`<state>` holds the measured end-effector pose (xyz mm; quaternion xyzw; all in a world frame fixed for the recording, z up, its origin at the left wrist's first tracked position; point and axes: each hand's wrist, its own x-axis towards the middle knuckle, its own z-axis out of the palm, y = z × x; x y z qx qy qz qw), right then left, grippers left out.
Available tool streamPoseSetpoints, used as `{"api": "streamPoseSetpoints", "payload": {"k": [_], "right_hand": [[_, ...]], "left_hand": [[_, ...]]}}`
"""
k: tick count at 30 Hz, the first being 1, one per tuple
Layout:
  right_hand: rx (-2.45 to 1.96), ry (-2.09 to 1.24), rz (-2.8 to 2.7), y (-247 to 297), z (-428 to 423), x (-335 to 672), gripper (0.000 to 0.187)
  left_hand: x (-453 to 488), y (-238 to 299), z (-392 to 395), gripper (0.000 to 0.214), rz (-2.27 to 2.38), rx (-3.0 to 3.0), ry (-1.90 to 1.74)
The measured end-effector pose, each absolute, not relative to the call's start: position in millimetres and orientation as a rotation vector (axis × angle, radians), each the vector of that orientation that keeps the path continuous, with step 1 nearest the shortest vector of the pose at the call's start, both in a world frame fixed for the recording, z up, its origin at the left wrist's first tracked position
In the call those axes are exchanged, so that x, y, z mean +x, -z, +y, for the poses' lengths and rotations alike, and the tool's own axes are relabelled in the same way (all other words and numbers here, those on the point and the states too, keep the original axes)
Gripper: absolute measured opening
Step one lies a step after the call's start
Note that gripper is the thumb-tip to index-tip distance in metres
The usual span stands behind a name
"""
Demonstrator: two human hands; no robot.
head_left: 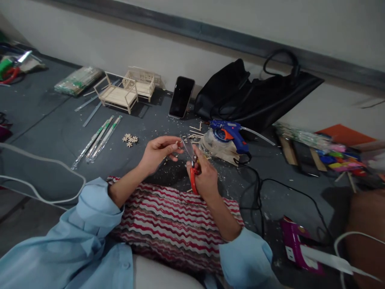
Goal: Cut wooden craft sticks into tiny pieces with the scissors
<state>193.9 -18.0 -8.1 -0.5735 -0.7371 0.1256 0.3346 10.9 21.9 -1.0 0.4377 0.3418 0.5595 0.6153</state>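
Note:
My right hand (205, 176) is closed round a pair of orange-handled scissors (191, 162), blades pointing up and away. My left hand (159, 151) pinches a small thin stick (177, 143) at its fingertips, right against the scissor blades. Both hands hover over a red-and-white wavy striped cloth (168, 222) on my lap. More short wooden sticks (195, 132) lie on the dark floor just beyond the hands.
A blue glue gun (230, 134) rests on a tape roll, its black cord (258, 188) trailing right. Two miniature wooden benches (126, 90), a black phone (181, 97), a black bag (255, 94), wrapped stick packs (98, 138), small wooden flowers (130, 139) and coloured craft supplies (339, 156) lie around.

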Motion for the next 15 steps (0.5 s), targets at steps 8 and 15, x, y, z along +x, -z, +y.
{"api": "streamPoseSetpoints", "payload": {"k": [8, 15], "right_hand": [[-1.491, -0.299, -2.052, 13.5, -15.5, 195.9, 0.060], [-1.486, -0.306, -2.037, 14.4, -13.4, 195.1, 0.063]], "left_hand": [[16.0, 3.2, 25.3, 0.039, 0.708, 1.045, -1.306], [18.7, 0.0, 26.8, 0.037, 0.711, 1.083, -1.241]]}}
